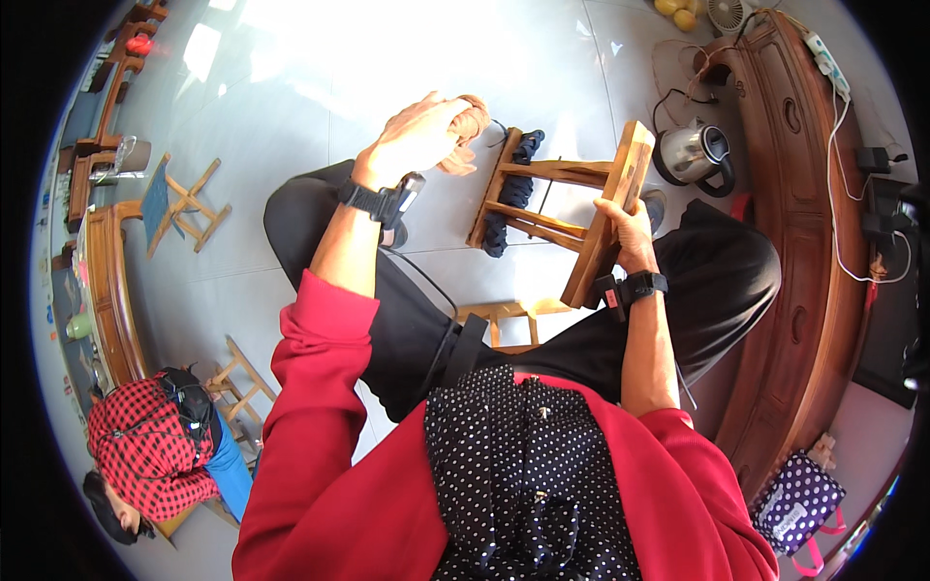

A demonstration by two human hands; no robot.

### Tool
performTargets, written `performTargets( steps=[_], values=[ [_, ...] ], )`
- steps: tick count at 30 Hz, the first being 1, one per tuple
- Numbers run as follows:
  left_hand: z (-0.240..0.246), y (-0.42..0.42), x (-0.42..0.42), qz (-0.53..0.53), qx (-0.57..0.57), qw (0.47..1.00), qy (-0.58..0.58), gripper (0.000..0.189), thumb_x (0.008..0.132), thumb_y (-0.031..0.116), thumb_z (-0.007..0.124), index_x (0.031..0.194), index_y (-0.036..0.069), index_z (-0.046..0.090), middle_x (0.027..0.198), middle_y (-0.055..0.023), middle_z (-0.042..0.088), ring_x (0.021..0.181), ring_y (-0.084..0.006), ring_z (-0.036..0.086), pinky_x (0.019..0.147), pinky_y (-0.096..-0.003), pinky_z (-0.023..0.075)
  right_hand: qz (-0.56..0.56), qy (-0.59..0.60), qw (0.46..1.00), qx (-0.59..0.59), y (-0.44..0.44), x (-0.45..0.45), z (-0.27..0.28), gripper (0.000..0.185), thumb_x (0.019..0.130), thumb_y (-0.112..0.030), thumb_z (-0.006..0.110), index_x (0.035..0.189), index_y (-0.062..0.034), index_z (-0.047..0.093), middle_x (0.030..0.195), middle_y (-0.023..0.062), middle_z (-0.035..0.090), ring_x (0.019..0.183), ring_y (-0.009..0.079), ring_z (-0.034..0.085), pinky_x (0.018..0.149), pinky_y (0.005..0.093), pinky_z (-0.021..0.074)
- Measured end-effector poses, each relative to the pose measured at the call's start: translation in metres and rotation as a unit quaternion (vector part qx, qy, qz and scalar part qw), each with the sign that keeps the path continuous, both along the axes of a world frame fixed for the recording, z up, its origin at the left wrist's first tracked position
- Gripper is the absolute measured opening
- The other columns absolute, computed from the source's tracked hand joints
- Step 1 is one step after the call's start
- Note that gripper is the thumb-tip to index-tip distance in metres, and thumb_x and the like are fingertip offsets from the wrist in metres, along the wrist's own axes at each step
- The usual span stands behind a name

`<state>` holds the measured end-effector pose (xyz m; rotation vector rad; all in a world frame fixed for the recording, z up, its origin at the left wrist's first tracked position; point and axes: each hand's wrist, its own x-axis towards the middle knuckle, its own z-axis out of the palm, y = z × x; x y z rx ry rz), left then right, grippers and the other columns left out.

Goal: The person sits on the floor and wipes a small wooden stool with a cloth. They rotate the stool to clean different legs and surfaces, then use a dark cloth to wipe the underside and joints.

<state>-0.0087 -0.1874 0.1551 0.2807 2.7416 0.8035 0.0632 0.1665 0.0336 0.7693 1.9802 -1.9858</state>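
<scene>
My left hand [418, 136] is raised over the floor, closed around a bundle of light brown cloth [471, 120] whose end hangs down. On the other side, my right hand [628, 229] grips the near wooden bar of a small folding stool frame [610, 210]. The stool lies tilted between my knees. Dark blue cord [516, 190] is wound in a thick band along its far bar. Slats join the two bars, and a thin dark rod shows between them. Both wrists carry black straps with small devices. The palm side of my left hand is hidden.
An electric kettle [690, 154] stands right of the stool, beside a carved wooden cabinet [788, 218] with a power strip [827, 65]. Another folding stool [182, 203] stands at left. A person in a checked shirt [149, 443] bends over at lower left. A dotted bag [799, 501] lies at lower right.
</scene>
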Motion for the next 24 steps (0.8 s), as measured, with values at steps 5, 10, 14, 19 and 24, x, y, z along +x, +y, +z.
performTargets(
  steps=[5, 10, 14, 19, 24],
  values=[
    [-0.027, 0.029, -0.009, 0.036, 0.102, 0.991, -0.082, 0.047, 0.092, 0.015, 0.055, 0.138, 0.008, 0.059, 0.13, -0.0193, 0.058, 0.12, -0.0365, 0.06, 0.1, -0.0414, 0.0495, 0.028, -0.002, 0.999, -0.028, 0.019, -0.002, -0.012, 0.075, 0.072, -0.025, 0.093, 0.129, -0.0008, 0.051, 0.113, 0.0092, 0.065, 0.1, 0.0203, 0.063, 0.091, 0.0338, 0.0519],
    [-0.071, 0.064, 0.004, 0.055, 0.053, 0.997, -0.014, 0.047, 0.094, 0.014, 0.057, 0.139, 0.003, 0.057, 0.127, -0.0215, 0.06, 0.117, -0.0341, 0.063, 0.097, -0.0404, 0.0536, 0.003, 0.007, 0.999, -0.046, 0.02, 0.001, -0.033, 0.078, 0.071, -0.029, 0.093, 0.13, -0.0003, 0.05, 0.116, 0.0106, 0.064, 0.105, 0.0214, 0.063, 0.093, 0.0357, 0.0522],
    [-0.113, 0.072, 0.027, 0.113, 0.161, 0.979, -0.057, 0.046, 0.092, 0.017, 0.057, 0.135, 0.0, 0.06, 0.122, -0.0243, 0.066, 0.11, -0.0355, 0.068, 0.094, -0.0403, 0.0545, -0.003, 0.014, 0.999, -0.035, 0.025, 0.003, -0.045, 0.081, 0.069, -0.034, 0.095, 0.128, 0.0015, 0.051, 0.114, 0.0118, 0.065, 0.103, 0.0208, 0.063, 0.089, 0.0358, 0.0535],
    [-0.152, 0.062, 0.047, 0.166, 0.199, 0.965, -0.037, 0.054, 0.092, 0.028, 0.065, 0.138, 0.001, 0.053, 0.125, -0.0227, 0.066, 0.116, -0.036, 0.065, 0.1, -0.0424, 0.052, -0.031, -0.042, 0.997, -0.051, 0.029, -0.011, -0.051, 0.078, 0.066, -0.041, 0.097, 0.116, 0.0024, 0.055, 0.103, 0.009, 0.064, 0.091, 0.018, 0.062, 0.083, 0.0314, 0.0529],
    [-0.175, 0.074, 0.039, 0.188, 0.196, 0.961, -0.057, 0.064, 0.089, 0.024, 0.071, 0.145, 0.007, 0.045, 0.12, -0.0193, 0.067, 0.112, -0.0312, 0.066, 0.095, -0.0401, 0.0539, -0.018, -0.012, 1.0, 0.0, 0.03, -0.01, -0.045, 0.074, 0.068, -0.041, 0.096, 0.112, 0.0035, 0.056, 0.101, 0.0091, 0.063, 0.089, 0.0163, 0.06, 0.08, 0.0292, 0.0511]
  ],
)
